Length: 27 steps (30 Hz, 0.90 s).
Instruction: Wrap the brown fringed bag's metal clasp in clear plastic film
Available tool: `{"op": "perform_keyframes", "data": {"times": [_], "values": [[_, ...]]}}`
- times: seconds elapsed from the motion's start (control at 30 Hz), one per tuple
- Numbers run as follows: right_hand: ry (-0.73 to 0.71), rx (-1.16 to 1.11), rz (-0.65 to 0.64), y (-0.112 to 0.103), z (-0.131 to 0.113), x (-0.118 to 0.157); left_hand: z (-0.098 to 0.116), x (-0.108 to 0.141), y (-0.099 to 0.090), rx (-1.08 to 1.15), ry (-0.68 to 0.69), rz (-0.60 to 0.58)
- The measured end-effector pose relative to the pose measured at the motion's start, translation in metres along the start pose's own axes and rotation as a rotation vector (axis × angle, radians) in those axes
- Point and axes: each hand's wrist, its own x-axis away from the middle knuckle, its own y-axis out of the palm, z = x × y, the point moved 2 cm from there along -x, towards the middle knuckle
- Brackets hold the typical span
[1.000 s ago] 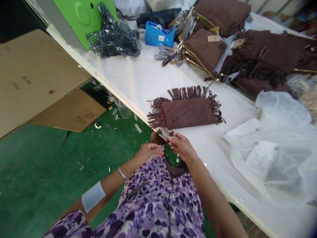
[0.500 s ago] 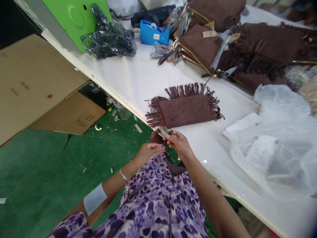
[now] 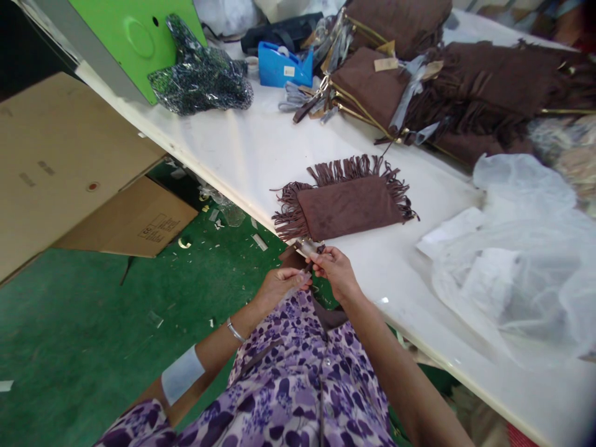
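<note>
A dark brown fringed pouch (image 3: 351,208) lies flat at the table's near edge, fringe along its far side and both ends. Just off that edge, a brown strap (image 3: 308,268) runs between my hands; a part near the pouch is covered in greyish wrap (image 3: 309,246). My right hand (image 3: 339,271) is closed, thumb and fingers pinching the strap by the wrap. Lower and to the left, my left hand (image 3: 279,288) pinches a small piece of clear plastic film (image 3: 300,280) against the strap. The fingers partly hide the strap's end.
Brown fringed bags (image 3: 372,87) with gold zips are piled at the back right. A blue tape dispenser (image 3: 285,65) and a dark plastic-wrapped bundle (image 3: 200,81) stand at the back left. Translucent bags (image 3: 516,279) cover the table's right side. Cardboard boxes (image 3: 69,149) stand left of the table.
The view has shifted slightly. Both hands keep nearly the same pinch on the strap and film, and the pouch stays in place.
</note>
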Motion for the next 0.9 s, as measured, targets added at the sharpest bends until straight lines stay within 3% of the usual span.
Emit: {"op": "perform_keyframes", "data": {"times": [0.3,0.9], "values": [[-0.108,0.149,0.047,-0.006,0.008,-0.005,-0.002,-0.002,0.002,0.003,0.009,-0.001],[-0.102,0.127,0.102,-0.003,0.011,-0.004,-0.009,-0.007,0.005,-0.024,0.083,0.099]]}}
